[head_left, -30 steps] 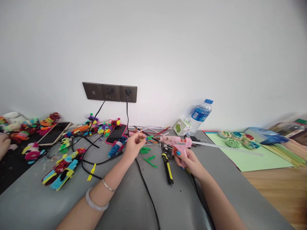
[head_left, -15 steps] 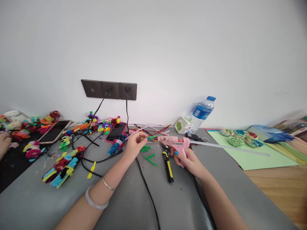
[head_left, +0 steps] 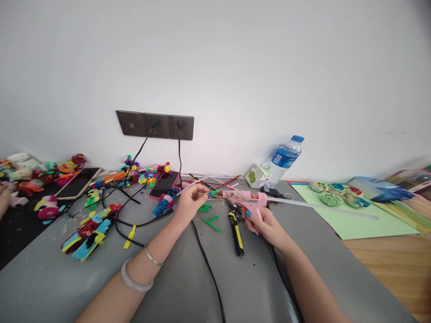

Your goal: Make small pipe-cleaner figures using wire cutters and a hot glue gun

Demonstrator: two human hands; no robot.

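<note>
My left hand (head_left: 189, 203) pinches a small green pipe-cleaner piece (head_left: 213, 193) above the grey table (head_left: 188, 287). My right hand (head_left: 261, 222) grips a pink hot glue gun (head_left: 245, 199), with a long glue stick (head_left: 319, 206) sticking out behind it. The gun's nozzle points left and meets the green piece. More green pieces (head_left: 210, 222) lie on the table just below my hands, beside black-and-yellow pliers (head_left: 235, 231).
Cables (head_left: 205, 264) run from wall sockets (head_left: 155, 125) across the table. Two phones (head_left: 163, 184) (head_left: 78, 182) and colourful craft pieces (head_left: 87, 233) lie to the left, where another person's hand (head_left: 4, 199) shows. A water bottle (head_left: 283, 159), small carton (head_left: 256, 175) and green sheet (head_left: 353, 215) are right.
The glue gun has moved left until its nozzle reached the green piece in my left hand. The view shifted slightly.
</note>
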